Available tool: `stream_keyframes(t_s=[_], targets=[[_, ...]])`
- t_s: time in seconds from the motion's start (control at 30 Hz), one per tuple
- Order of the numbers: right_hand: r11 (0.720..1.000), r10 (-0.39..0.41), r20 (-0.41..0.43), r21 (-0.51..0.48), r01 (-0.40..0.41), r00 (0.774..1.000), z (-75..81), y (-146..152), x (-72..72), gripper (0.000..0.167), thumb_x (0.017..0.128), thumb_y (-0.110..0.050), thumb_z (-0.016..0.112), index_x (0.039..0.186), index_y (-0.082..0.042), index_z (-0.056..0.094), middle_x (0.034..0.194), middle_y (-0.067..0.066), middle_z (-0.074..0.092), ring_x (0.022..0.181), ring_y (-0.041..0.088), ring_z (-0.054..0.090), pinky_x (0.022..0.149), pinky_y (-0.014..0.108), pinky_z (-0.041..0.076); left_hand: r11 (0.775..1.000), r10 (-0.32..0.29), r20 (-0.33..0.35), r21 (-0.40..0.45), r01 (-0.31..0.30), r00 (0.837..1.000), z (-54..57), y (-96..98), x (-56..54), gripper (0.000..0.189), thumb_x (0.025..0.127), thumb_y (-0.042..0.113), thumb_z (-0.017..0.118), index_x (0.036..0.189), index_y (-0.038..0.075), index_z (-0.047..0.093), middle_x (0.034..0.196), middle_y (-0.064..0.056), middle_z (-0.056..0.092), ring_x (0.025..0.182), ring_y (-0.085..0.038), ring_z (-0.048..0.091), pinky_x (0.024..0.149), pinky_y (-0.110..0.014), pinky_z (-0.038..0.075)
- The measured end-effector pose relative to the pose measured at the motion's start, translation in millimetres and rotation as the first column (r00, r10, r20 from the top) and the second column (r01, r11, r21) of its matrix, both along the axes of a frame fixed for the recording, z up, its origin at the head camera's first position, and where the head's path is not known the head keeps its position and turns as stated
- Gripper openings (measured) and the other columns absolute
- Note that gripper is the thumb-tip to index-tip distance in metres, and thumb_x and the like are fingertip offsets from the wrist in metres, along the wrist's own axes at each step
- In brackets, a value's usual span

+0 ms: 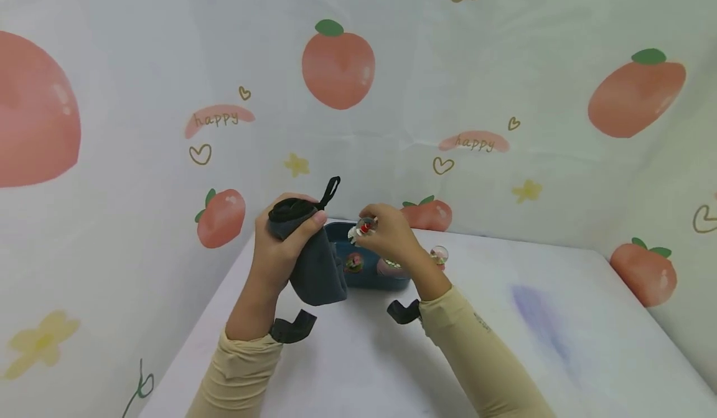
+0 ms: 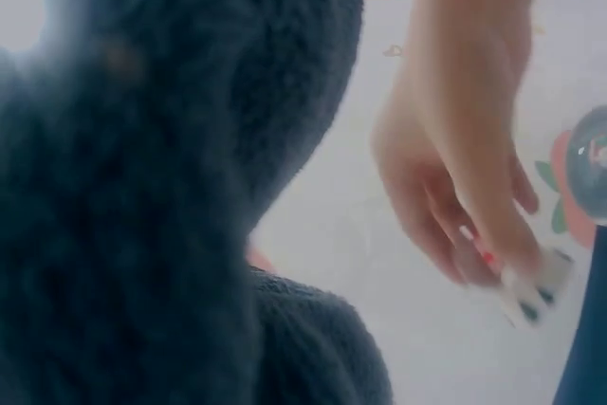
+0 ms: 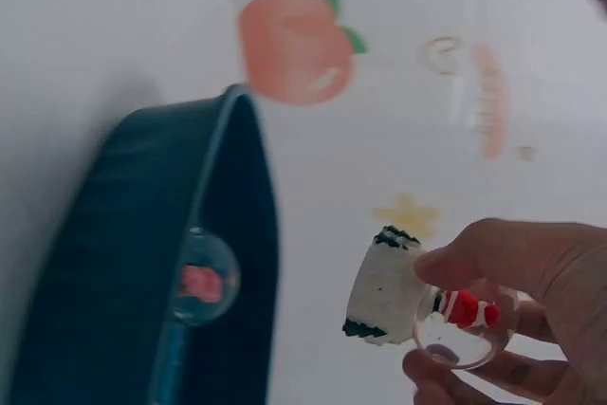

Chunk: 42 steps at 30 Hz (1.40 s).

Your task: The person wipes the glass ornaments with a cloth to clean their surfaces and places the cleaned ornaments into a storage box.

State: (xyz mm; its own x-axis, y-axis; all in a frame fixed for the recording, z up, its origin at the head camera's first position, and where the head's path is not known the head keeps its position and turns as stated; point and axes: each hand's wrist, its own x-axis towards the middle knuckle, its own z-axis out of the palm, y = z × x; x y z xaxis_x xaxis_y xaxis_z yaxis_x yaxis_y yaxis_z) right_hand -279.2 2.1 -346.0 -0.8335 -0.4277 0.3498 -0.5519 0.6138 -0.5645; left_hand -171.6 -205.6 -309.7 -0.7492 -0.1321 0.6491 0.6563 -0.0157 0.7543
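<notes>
A dark grey-blue plush cloth (image 1: 318, 272) with a black loop (image 1: 333, 188) is gripped in a bundle by my left hand (image 1: 272, 253), thumb across its front. The same cloth (image 2: 171, 187) fills much of the left wrist view and hides that hand. My right hand (image 1: 393, 232) pinches a small snow globe (image 3: 384, 289) between thumb and fingers. It has a white base with dark green edging and a red-and-white figure inside its clear ball. Both hands are raised in front of a dark blue basin (image 1: 372, 281), the right one over its right part.
Inside the basin are a snow globe (image 1: 354, 262) with a reddish figure and one with a pink base (image 1: 389, 269). A further snow globe (image 1: 439, 255) stands right of the basin on the white table (image 1: 482, 325). A fruit-printed backdrop (image 1: 392, 94) rises behind.
</notes>
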Motion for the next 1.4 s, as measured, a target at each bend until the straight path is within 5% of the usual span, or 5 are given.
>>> stream_keyframes(t_s=[0.27,0.63,0.77,1.17,1.4], targets=[[0.967,-0.075,0.092,0.251,0.049,0.993,-14.3,-41,-31.0,0.044,0.082,-0.021,0.089,0.121,-0.008,0.074,0.106,0.006,0.074,0.088,0.020,0.064,0.074,0.035,0.056,0.999,0.017,-0.003,-0.028,-0.017,1.000,5.9,-7.6,6.4,0.024,0.089,0.003,0.079,0.111,-0.001,0.071,0.098,-0.003,0.071,0.086,-0.021,0.069,0.079,-0.030,0.059],[0.925,-0.090,0.078,0.376,0.054,0.993,-44.9,-61,-54.5,0.025,0.081,-0.019,0.083,0.101,-0.008,0.070,0.091,0.004,0.067,0.077,0.020,0.057,0.064,0.035,0.048,1.000,0.015,0.004,-0.009,-0.015,1.000,6.9,-7.0,4.1,0.023,0.088,0.004,0.079,0.109,-0.001,0.071,0.098,-0.004,0.072,0.087,-0.022,0.068,0.080,-0.030,0.058],[0.923,-0.085,0.109,0.383,0.037,0.990,-52.1,-67,-55.6,0.021,0.081,-0.018,0.080,0.095,-0.009,0.068,0.089,0.004,0.067,0.075,0.020,0.058,0.061,0.034,0.048,1.000,0.015,0.009,-0.012,-0.015,1.000,5.7,-7.2,4.0,0.023,0.088,0.005,0.079,0.109,0.000,0.071,0.099,-0.004,0.071,0.089,-0.022,0.068,0.081,-0.030,0.058],[0.903,-0.118,0.175,0.428,0.032,0.977,-59.3,-79,-50.0,0.033,0.090,-0.020,0.077,0.120,-0.007,0.072,0.106,0.005,0.072,0.081,0.021,0.062,0.074,0.041,0.057,1.000,0.024,0.022,-0.017,-0.024,0.999,6.1,-8.8,3.9,0.024,0.087,0.006,0.079,0.109,0.000,0.071,0.100,-0.004,0.072,0.092,-0.024,0.067,0.083,-0.031,0.058],[0.895,-0.103,0.180,0.445,0.012,0.978,-60.6,-82,-50.3,0.030,0.090,-0.019,0.078,0.119,-0.014,0.070,0.104,0.002,0.070,0.077,0.021,0.060,0.066,0.037,0.051,0.999,0.023,0.027,-0.033,-0.023,0.999,6.0,-9.8,2.8,0.024,0.088,0.005,0.079,0.109,0.001,0.071,0.099,-0.004,0.071,0.091,-0.024,0.068,0.082,-0.031,0.058]])
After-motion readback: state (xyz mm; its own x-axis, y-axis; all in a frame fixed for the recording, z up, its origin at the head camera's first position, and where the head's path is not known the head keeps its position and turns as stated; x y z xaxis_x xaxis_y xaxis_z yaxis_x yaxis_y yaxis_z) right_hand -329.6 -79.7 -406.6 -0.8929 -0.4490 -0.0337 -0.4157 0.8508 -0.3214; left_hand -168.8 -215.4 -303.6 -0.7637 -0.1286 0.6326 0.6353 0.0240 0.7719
